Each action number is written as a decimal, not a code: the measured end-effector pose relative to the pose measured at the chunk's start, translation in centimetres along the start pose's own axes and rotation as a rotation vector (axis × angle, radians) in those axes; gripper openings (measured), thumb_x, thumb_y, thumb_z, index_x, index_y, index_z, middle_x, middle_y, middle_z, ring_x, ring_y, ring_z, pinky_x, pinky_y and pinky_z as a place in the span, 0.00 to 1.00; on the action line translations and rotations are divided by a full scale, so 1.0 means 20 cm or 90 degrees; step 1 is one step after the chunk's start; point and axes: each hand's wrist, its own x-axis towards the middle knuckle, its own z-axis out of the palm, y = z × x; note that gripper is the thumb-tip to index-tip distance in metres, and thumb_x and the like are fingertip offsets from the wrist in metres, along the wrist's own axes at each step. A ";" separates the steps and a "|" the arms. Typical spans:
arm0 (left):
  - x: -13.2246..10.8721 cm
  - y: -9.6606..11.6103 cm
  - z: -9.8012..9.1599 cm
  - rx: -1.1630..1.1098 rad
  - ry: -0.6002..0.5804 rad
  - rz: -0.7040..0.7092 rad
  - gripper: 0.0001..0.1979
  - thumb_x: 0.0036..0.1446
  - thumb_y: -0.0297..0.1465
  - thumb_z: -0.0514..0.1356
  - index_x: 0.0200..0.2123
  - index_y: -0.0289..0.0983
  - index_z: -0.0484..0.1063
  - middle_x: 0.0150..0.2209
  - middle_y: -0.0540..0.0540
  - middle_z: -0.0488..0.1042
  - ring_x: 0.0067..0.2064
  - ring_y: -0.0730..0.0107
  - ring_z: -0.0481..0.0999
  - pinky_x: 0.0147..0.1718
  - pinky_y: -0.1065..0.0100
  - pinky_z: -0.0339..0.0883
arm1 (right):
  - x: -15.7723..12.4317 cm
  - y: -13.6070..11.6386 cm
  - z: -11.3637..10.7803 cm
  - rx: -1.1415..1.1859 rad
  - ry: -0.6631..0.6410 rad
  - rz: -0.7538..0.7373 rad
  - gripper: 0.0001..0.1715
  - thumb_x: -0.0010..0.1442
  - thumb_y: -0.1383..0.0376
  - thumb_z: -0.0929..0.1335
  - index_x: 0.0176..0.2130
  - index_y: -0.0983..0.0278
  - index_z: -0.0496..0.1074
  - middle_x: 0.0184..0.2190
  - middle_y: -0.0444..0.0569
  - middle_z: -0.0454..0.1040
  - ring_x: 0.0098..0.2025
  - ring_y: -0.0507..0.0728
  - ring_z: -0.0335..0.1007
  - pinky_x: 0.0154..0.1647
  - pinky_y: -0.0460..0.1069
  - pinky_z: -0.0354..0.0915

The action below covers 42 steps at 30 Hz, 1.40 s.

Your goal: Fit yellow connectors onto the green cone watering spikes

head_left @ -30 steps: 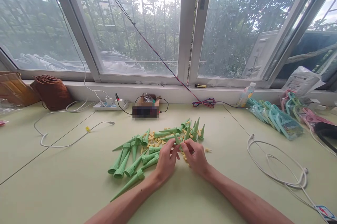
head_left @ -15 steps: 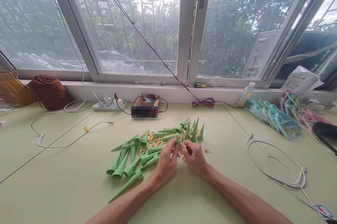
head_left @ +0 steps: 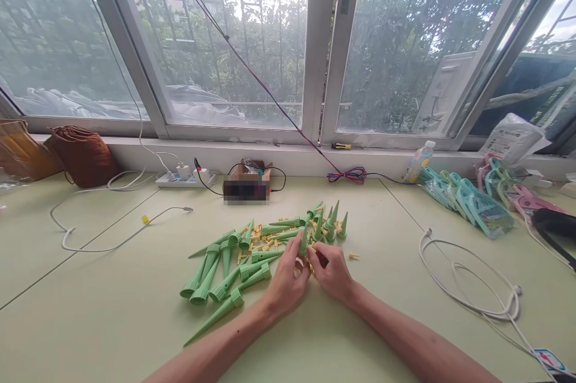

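Note:
My left hand (head_left: 291, 272) is closed around a green plastic plant watering spike (head_left: 304, 241), its pointed end up. Close against it, my right hand (head_left: 330, 266) pinches a small yellow valve piece (head_left: 314, 246), mostly covered by the fingers. Several green spikes (head_left: 330, 227) stand upright just beyond my hands. More green spikes (head_left: 209, 281) lie in a loose heap to the left, some with wide open ends toward me. Small yellow valve pieces (head_left: 258, 239) are scattered among them, and a single yellow valve (head_left: 354, 256) lies to the right of my right hand.
A white cable (head_left: 468, 305) coils on the table at right, with bagged teal hangers (head_left: 472, 206) and a bottle (head_left: 419, 161) behind. At the back stand a power strip (head_left: 184, 179), a small box (head_left: 254, 173) and a brown drawstring bag (head_left: 83, 156).
The spike in my left hand has turned from tilted to upright and come lower. My left fingers have shifted around it, while my right hand stays close beside it.

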 end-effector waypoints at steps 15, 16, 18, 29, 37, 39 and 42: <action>-0.01 -0.03 0.00 0.052 0.016 -0.005 0.32 0.54 0.20 0.53 0.63 0.39 0.61 0.55 0.39 0.69 0.42 0.67 0.74 0.33 0.71 0.72 | -0.03 0.07 0.01 -0.170 -0.043 -0.200 0.20 0.68 0.68 0.60 0.24 0.61 0.54 0.19 0.40 0.57 0.21 0.49 0.49 0.24 0.47 0.45; -0.01 -0.03 -0.01 0.063 0.016 -0.005 0.32 0.53 0.20 0.53 0.62 0.38 0.62 0.54 0.40 0.70 0.41 0.67 0.74 0.32 0.71 0.71 | -0.03 0.08 0.01 -0.191 -0.045 -0.215 0.20 0.68 0.68 0.59 0.24 0.62 0.55 0.19 0.40 0.58 0.21 0.49 0.49 0.25 0.47 0.45; -0.01 -0.02 -0.01 0.089 0.016 -0.008 0.31 0.51 0.19 0.53 0.61 0.36 0.64 0.49 0.40 0.73 0.39 0.67 0.74 0.32 0.71 0.70 | -0.02 0.08 0.01 -0.228 -0.045 -0.247 0.19 0.69 0.69 0.59 0.25 0.62 0.57 0.20 0.41 0.60 0.21 0.50 0.51 0.25 0.47 0.45; 0.00 -0.03 -0.02 0.198 0.022 0.006 0.29 0.50 0.20 0.53 0.57 0.34 0.67 0.44 0.41 0.76 0.37 0.65 0.75 0.36 0.66 0.71 | -0.01 0.05 -0.02 -0.299 -0.084 -0.322 0.20 0.71 0.69 0.56 0.26 0.63 0.59 0.22 0.42 0.61 0.22 0.50 0.50 0.26 0.48 0.45; 0.01 0.01 -0.02 0.218 0.065 -0.017 0.22 0.53 0.22 0.52 0.52 0.34 0.67 0.45 0.39 0.75 0.44 0.59 0.76 0.43 0.59 0.71 | 0.01 0.05 0.01 -0.298 -0.038 -0.293 0.20 0.71 0.68 0.57 0.27 0.63 0.62 0.21 0.42 0.62 0.21 0.50 0.52 0.24 0.47 0.47; 0.01 0.03 -0.02 0.193 0.066 -0.010 0.21 0.54 0.21 0.52 0.52 0.35 0.66 0.45 0.40 0.74 0.43 0.60 0.75 0.42 0.60 0.71 | 0.01 0.05 0.02 -0.290 -0.021 -0.270 0.20 0.72 0.66 0.57 0.28 0.63 0.64 0.22 0.42 0.63 0.21 0.50 0.54 0.24 0.47 0.49; 0.02 0.04 -0.03 0.171 0.080 0.013 0.21 0.55 0.21 0.51 0.52 0.36 0.65 0.45 0.41 0.73 0.42 0.62 0.74 0.40 0.63 0.70 | 0.02 0.04 0.02 -0.266 -0.002 -0.239 0.19 0.72 0.64 0.58 0.30 0.63 0.66 0.23 0.44 0.66 0.21 0.50 0.58 0.24 0.46 0.52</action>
